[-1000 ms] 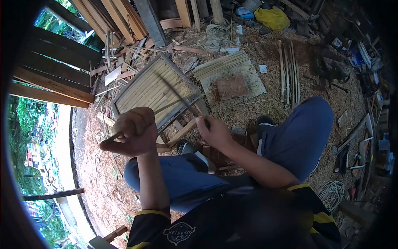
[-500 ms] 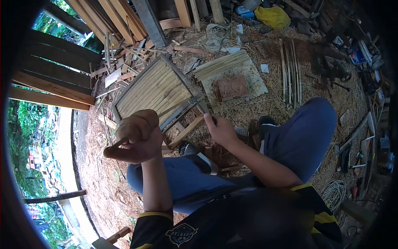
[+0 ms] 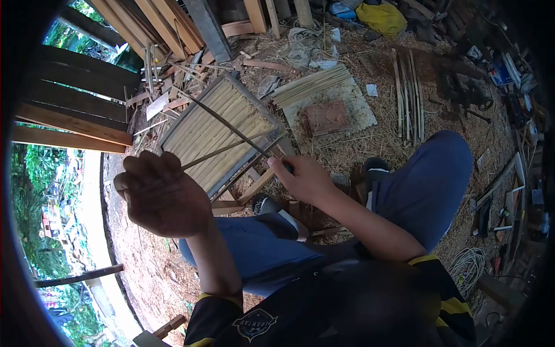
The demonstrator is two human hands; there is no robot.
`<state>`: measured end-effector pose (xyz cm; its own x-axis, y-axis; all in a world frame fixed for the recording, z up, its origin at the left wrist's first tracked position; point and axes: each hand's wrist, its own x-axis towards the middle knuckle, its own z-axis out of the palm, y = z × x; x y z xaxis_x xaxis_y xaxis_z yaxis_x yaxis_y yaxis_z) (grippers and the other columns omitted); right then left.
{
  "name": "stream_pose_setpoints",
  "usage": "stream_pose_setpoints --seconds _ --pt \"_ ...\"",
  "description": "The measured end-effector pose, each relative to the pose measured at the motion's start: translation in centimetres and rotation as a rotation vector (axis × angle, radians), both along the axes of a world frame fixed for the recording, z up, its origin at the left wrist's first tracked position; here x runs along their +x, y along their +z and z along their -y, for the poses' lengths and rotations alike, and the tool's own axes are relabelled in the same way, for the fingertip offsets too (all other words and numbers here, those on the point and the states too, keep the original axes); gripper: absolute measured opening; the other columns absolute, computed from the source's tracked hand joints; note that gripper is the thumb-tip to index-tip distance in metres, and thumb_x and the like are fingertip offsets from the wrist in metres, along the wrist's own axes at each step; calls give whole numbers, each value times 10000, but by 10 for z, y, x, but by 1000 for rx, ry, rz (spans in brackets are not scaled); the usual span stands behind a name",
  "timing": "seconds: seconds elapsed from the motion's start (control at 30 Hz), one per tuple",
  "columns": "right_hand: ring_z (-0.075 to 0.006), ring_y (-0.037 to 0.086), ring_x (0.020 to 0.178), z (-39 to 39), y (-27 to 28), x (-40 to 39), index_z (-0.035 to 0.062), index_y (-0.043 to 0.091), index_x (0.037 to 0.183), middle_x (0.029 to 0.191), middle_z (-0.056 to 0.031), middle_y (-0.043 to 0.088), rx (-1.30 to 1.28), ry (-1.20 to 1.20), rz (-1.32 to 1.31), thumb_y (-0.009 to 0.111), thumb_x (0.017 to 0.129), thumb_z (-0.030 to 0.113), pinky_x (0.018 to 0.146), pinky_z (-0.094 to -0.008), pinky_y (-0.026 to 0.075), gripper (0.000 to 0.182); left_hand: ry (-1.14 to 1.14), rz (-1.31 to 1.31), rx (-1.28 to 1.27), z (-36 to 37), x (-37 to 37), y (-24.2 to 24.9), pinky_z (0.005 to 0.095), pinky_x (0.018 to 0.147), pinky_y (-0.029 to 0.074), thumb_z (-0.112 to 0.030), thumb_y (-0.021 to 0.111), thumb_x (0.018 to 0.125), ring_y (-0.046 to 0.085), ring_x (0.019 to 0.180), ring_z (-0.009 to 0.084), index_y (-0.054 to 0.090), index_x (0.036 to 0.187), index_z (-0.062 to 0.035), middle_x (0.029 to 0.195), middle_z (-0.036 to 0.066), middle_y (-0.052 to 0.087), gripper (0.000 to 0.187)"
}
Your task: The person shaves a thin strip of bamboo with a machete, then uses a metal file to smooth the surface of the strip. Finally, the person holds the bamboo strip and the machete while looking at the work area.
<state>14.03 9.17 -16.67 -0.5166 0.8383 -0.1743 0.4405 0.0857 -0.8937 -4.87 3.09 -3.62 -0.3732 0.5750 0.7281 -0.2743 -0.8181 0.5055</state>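
My left hand [image 3: 165,194] is closed, fingers curled, around a thin bamboo strip [image 3: 222,150] that runs up and right from the fist. To its right, my right hand [image 3: 303,179] grips a long narrow knife [image 3: 222,121] by its dark handle. The dark blade points up and left, overlapping the strip in this view. Beneath both lies a wooden frame [image 3: 167,140] filled with pale bamboo slats [image 3: 202,130], with light wooden pieces [image 3: 254,188] at its near end. My feet and bent knees are on either side of the right hand.
A board [image 3: 361,113] ahead carries a bundle of thin strips [image 3: 312,85] and a reddish block [image 3: 326,117]. Longer sticks [image 3: 406,95] lie to the right. Planks [image 3: 173,29] lean at upper left; coiled cord [image 3: 467,269] rests at lower right. Shavings cover the ground.
My left hand has moved left and turned, its curled fingers now facing up. My right hand has shifted slightly left, and the long dark blade now shows across the slatted frame.
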Motion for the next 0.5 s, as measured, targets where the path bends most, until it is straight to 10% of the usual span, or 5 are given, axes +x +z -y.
stream_pose_setpoints --seconds 0.27,0.5 --pt "-311 580 521 8 28 2 30 681 810 566 -145 551 62 91 -35 539 1016 471 539 -419 431 507 80 187 1 8 19 1 326 561 266 -192 474 952 288 650 147 380 797 -132 735 11 321 192" --pt "-327 599 529 19 57 4 30 682 806 564 -157 555 81 175 -108 561 1012 440 540 -429 446 475 -138 80 20 15 17 -3 295 529 250 -181 464 919 240 553 107 323 763 -139 597 -21 285 214"
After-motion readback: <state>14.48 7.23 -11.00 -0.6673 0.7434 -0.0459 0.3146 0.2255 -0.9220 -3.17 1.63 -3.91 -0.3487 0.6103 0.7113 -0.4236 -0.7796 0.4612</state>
